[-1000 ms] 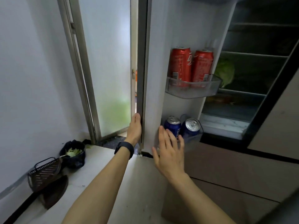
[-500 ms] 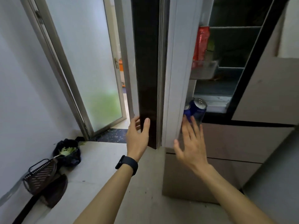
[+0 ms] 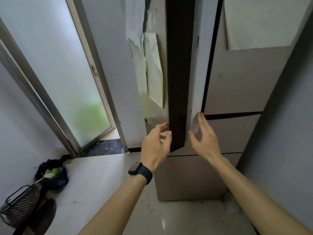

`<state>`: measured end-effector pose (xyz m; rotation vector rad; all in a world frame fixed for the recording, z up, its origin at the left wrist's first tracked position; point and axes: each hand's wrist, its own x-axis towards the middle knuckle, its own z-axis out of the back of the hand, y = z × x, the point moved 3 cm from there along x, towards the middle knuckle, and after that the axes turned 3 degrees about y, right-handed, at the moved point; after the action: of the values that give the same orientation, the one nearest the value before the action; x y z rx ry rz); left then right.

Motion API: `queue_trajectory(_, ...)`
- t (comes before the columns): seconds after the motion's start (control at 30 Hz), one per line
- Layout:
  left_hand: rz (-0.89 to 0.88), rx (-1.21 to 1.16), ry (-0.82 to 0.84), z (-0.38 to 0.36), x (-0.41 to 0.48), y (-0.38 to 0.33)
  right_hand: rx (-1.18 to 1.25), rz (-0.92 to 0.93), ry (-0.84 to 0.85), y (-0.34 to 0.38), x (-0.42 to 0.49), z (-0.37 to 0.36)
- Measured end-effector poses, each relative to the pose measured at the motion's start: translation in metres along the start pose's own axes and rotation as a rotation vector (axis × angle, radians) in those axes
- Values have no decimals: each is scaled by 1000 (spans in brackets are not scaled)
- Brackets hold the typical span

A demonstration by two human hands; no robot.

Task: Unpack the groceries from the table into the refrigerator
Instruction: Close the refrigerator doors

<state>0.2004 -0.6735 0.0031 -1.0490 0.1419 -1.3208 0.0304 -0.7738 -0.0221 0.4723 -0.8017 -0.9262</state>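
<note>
**Inspector:** Condition of the refrigerator door (image 3: 179,82)?

**Assistant:** It is seen edge-on, with the dark strip facing the viewer. It stands a narrow slit short of the refrigerator (image 3: 237,85) body. My judgement is that this is the closing step.

**Inspector:** The hands?

**Assistant:** The left hand (image 3: 156,143) is just left of the door's edge. Its fingers are loosely bent toward the outer face and the thumb is at the dark strip. It has no firm clasp and carries nothing. The right hand (image 3: 203,139) is just right of the edge, fingers straight, tips at the pale inner side, and it is empty. The two flank the edge, probably to guide it shut.

**Inspector:** Groceries?

**Assistant:** None are in view. The door hides the interior.

**Inspector:** Clearances?

**Assistant:** The right fingertips are near the closing slit, which is a pinch risk. Left of the door there is open floor as far as the glass door (image 3: 67,73). A black bag (image 3: 52,173) and a basket (image 3: 18,202) sit far left of the door and lower down, outside its swing.
</note>
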Motion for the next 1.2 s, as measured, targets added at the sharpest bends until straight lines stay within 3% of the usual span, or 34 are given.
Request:
queue_trajectory(0.13,-163,222,7,-20,28,-24,90,-60,90,-10,15,10)
queue_trajectory(0.3,-447,392,-232,-25,95,-77,15,-102,174,-25,46,18)
queue_trajectory(0.4,-573,513,-278,-39,132,-104,-8,-120,135,-38,64,24)
queue_trajectory(0.53,-625,661,-292,-71,176,-118,-14,-95,103,-56,85,29)
queue_trajectory(0.7,-658,699,-378,-102,220,-108,-252,-20,65,-73,111,43)
queue_trajectory(0.87,-721,708,-417,-123,254,-101,-432,-78,-20,-104,143,54)
queue_trajectory(1.2,-749,746,-509,-143,279,-91,-422,19,-111,-140,171,41)
